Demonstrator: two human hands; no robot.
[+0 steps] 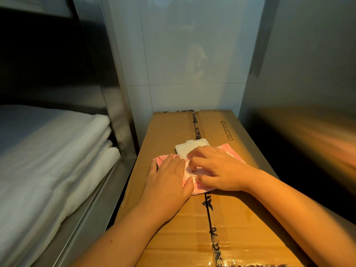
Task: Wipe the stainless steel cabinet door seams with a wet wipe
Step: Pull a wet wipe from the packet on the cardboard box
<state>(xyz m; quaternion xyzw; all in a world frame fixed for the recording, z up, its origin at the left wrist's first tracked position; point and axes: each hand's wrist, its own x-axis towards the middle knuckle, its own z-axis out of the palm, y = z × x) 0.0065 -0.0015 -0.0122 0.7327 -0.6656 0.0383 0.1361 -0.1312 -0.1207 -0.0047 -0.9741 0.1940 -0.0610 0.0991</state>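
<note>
Centre, lower half: I see the pack [232, 151] of wet wipes, pink, lying flat on the box [169, 128] and crossing its taped seam.
Lid: the pack's white lid [192, 148] is flipped open and lies back toward the top of the frame, flat on the box.
Left hand: my view shows the left hand [167, 178] lying flat with fingers straight and close together, pressing the left end of the pack; its thumb runs along the pack's lower edge.
Right hand: the right hand [217, 168] covers the right half of the pack, fingers bent, tips down at the white patch in the pack's middle. I cannot tell whether it pinches a wipe or only touches the opening.
Hands together: just beside each other at the pack's middle.
Box: brown cardboard, running from the bottom edge up to the wall [183, 54] of pale tiles; clear tape [194, 124] with black print runs along its length.
Left of frame: a steel cabinet [115, 93] stands open, its upright just beside the box; folded white towels [48, 151] are stacked on its shelf [92, 199].
Right of frame: a brushed steel panel [308, 64] rises beside the box, catching warm light low down.
</note>
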